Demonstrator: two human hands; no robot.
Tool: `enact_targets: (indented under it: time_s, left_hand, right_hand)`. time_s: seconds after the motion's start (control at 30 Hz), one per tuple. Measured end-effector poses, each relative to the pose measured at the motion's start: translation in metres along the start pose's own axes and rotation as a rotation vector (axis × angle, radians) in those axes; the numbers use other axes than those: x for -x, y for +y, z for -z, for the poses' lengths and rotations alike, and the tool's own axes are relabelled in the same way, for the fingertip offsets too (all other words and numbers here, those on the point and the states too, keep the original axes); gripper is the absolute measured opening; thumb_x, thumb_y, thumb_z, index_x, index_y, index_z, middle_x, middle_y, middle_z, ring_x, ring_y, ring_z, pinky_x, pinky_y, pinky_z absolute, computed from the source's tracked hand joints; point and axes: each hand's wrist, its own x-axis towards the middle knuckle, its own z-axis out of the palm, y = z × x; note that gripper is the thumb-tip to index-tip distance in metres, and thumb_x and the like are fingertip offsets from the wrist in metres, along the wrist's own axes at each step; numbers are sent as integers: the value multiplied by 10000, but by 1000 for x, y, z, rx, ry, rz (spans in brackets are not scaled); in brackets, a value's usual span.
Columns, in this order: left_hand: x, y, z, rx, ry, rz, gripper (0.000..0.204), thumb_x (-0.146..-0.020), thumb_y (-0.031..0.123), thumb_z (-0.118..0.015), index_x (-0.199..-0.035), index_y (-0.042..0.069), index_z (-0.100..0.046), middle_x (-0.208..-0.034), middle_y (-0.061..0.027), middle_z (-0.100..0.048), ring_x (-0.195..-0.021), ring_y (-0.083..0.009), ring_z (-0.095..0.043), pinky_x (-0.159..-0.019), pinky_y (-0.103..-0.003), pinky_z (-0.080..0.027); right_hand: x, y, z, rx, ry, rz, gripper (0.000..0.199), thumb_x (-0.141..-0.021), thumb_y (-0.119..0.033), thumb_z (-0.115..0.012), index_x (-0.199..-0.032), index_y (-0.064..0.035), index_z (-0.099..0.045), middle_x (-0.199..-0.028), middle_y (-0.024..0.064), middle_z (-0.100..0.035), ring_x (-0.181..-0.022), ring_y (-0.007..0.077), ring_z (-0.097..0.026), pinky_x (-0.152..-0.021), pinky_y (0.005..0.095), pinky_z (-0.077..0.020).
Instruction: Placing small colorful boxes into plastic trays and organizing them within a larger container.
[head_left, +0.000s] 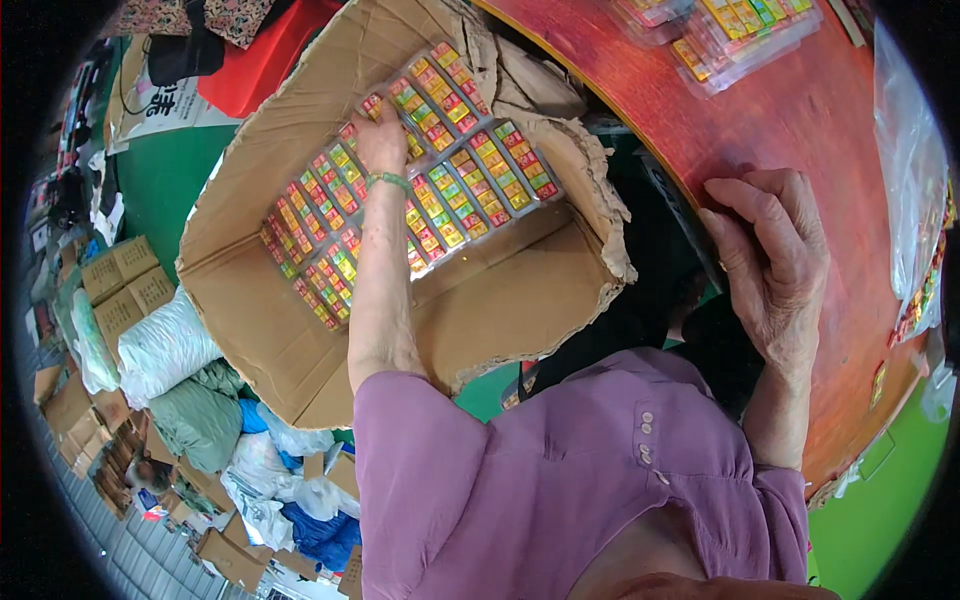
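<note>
Head view: the left hand (380, 140) is reaching into the cardboard box (500, 300), fingers curled onto the clear tray of small coloured packets (440, 190) running diagonally beneath it, while the right hand (770, 260) is resting flat, fingers together, on the red table (800, 110), well apart.

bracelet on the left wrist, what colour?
Green, beaded bracelet on the left hand reaching into the cardboard box; head view.
</note>
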Motion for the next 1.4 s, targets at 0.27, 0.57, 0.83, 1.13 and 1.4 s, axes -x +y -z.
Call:
enact_targets:
  time_s: [0.27,0.57,0.83,1.13,1.4]
  left_hand:
    - [-8,-7,5,40,46,-111,841,-942,462,-530,-1470,-118,-228,-1453,-395,-331,-1370,-460,-368,-1156,-415,-293]
    - [22,-19,10,-172,-63,-326,849,-941,529,-535,-1511,-16,-220,-1517,-416,-106,-1419,-546,-169,-1173,-532,-215]
    - [11,-19,18,-57,-98,-318,736,-973,470,-506,-1500,12,-272,-1529,-406,-64,-1429,-553,-122,-1177,-543,-201]
    - [30,-8,8,-305,-1,-374,808,-925,584,-513,-1518,83,-291,-1568,-323,-114,-1401,-559,-204,-1135,-584,-264]
    - [20,-11,1,-191,26,-405,823,-912,548,-568,-1505,42,-306,-1536,-375,-120,-1377,-573,-235,-1140,-565,-270]
  right_hand:
    - [1,-6,3,8,-33,-3,224,-805,14,-725,-1023,-4,-678,-935,111,-596,-883,238,-602,-766,305,-485]
    - [-34,-72,-31,-107,-444,319,162,-826,-83,-648,-974,-24,-615,-922,139,-613,-877,336,-608,-769,408,-505]
    - [-107,-71,-217,280,-1180,212,203,-807,-71,-602,-954,-3,-724,-978,195,-711,-944,337,-696,-800,441,-552]
    - [-112,-30,-271,365,-1219,175,278,-893,-211,-603,-1148,-127,-677,-1055,135,-705,-1040,308,-671,-885,460,-517]
    - [-121,-23,-275,295,-1163,180,315,-923,-315,-615,-1224,-232,-656,-1135,104,-683,-1094,300,-642,-965,444,-493]
